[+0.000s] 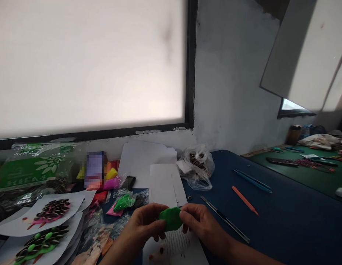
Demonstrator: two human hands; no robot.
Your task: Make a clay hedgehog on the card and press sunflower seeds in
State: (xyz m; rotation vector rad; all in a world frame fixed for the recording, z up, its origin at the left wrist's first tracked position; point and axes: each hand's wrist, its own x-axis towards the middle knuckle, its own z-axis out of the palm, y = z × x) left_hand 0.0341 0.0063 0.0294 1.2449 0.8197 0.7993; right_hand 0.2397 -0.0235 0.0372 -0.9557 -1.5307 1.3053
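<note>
At bottom centre, the left hand [145, 222] and right hand [198, 220] both pinch a green lump [171, 220], probably clay; pulling too hard could tear it.

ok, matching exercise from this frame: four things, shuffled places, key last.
1. Flat green clay-like piece
2. Slim orange pen-shaped tool
3. Clear plastic bag holding dark bits
4. Pink dark-spined figure

A. On white paper sheet, far left
B. Between blue tweezers and slim black-and-silver tool
C. In left hand and right hand
D. Just right of white paper stack, near wall

Pairs: 1-C, 2-B, 3-D, 4-A
</note>
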